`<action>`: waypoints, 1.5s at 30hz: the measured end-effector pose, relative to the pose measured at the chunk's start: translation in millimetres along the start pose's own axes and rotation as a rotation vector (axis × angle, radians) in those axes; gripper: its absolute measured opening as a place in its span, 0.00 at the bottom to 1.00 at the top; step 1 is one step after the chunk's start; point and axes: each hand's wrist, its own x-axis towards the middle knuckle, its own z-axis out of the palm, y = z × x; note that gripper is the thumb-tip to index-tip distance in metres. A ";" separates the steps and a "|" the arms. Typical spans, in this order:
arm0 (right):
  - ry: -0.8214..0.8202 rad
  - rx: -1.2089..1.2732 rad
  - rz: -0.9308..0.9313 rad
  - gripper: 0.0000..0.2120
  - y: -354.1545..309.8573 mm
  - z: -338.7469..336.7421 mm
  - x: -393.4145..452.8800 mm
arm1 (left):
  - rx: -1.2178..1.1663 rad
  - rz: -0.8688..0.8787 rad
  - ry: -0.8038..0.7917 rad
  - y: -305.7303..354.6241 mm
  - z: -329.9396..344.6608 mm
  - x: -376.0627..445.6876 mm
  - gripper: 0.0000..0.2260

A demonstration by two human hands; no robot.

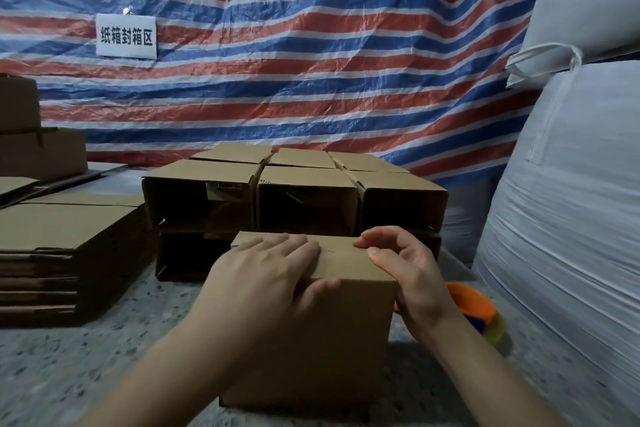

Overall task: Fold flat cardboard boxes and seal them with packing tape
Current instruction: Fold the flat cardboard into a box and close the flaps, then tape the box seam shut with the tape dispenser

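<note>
Hands come first here: the left hand [266,274] lies spread and flat on top of the box [311,333], fingers straight, thumb hooked over the near top edge, pressing the flaps down. The right hand [408,274] sits at the box's right top corner with fingers curled, fingertips touching the top and thumb along the edge; it steadies the box and holds no tool. The box stands upright on the desk [69,364], directly in front of the person, its top flaps closed.

The step in hand looks like holding the flaps shut before sealing; whether tape already runs along the seam cannot be told. Next, the right hand would likely need the tape dispenser [474,308], orange with a roll, lying just beside the box's right side.

Behind the box stand folded boxes [294,191] in rows, open ends toward the camera. Flat cardboard [55,239] is stacked at left. The speckled desk backs onto a striped tarp [311,45] bearing a white sign [126,36]; big white sacks [571,201] rise at right.
</note>
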 end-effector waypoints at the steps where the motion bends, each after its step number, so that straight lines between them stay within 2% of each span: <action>1: -0.004 -0.009 0.000 0.07 -0.3 -0.4 -0.1 | -0.010 0.003 0.011 0.4 0.0 0.5 0.44; 3: -0.005 -0.029 0.004 0.07 -2.4 -0.3 -1.3 | -0.047 0.008 0.006 0.8 -0.5 0.9 0.44; 7: 0.002 -0.029 0.024 0.09 -5.8 1.0 -2.6 | 0.005 0.040 -0.038 -0.7 -14.9 7.6 0.36; 12: -0.009 -0.028 0.020 0.10 -7.3 1.4 -2.0 | -0.021 0.112 -0.016 -9.6 -11.3 17.3 0.43; 21: -0.028 -0.103 0.001 0.11 -16.8 -9.0 10.8 | -0.011 0.056 -0.008 -5.0 -9.8 17.1 0.35; 23: 0.064 -0.273 -0.021 0.08 -19.7 -28.0 24.3 | -0.005 0.027 -0.004 0.9 -10.3 15.4 0.33; 25: 0.133 -0.758 -0.017 0.06 -19.9 -59.1 41.0 | -0.009 0.020 -0.006 4.3 -13.1 15.0 0.31; 27: 0.093 -1.223 0.095 0.13 -9.8 -91.1 50.2 | -0.025 0.010 -0.006 4.6 -14.5 14.8 0.30; 30: -0.077 -1.479 0.348 0.28 17.2 -117.3 47.6 | -0.066 0.007 -0.007 3.7 -14.5 14.7 0.28; 33: -0.178 -1.601 0.443 0.37 39.3 -119.1 39.4 | -0.071 0.017 -0.006 3.8 -16.4 15.7 0.27; 36: -0.169 -1.635 0.476 0.32 58.7 -115.6 33.8 | -0.059 0.027 -0.016 3.5 -17.1 16.4 0.28; 40: -0.080 -1.588 0.515 0.25 74.1 -109.8 28.2 | -0.079 0.021 -0.014 2.6 -13.3 14.8 0.28; 43: -0.014 -1.620 0.451 0.23 72.1 -103.8 24.4 | -0.084 0.028 -0.022 -1.1 -12.9 15.4 0.29; 45: 0.039 -1.506 0.396 0.23 55.8 -103.4 30.1 | -0.074 0.040 -0.035 -4.0 -12.2 16.5 0.31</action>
